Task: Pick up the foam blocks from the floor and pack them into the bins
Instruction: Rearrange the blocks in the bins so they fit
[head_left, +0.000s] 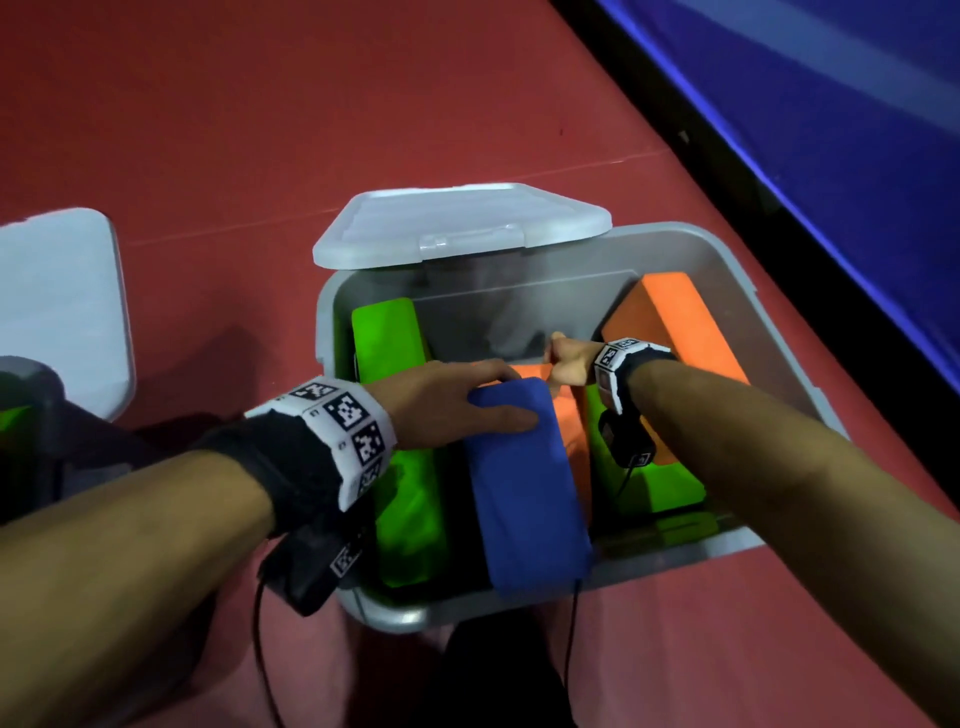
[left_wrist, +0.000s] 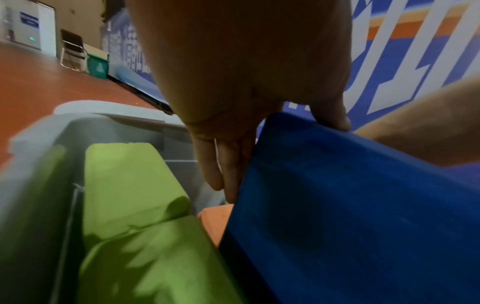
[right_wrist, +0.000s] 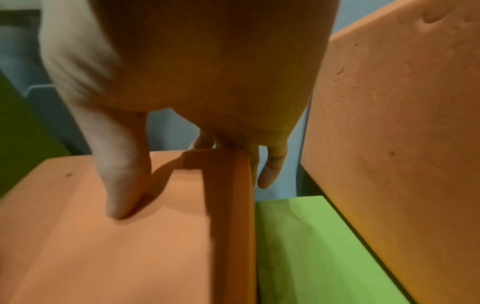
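While the left hand (head_left: 447, 402) grips the blue block's (head_left: 524, 483) top end inside the grey bin (head_left: 737, 265), the right hand (head_left: 569, 358) pinches the middle orange block (right_wrist: 103, 236) beside it

Red floor with a grey bin on it

The floor (head_left: 218, 130) carries the open grey bin (head_left: 737, 270), its pale lid (head_left: 457, 218) propped against the far rim; a second pale lid (head_left: 57, 301) lies flat on the floor, well to the left.
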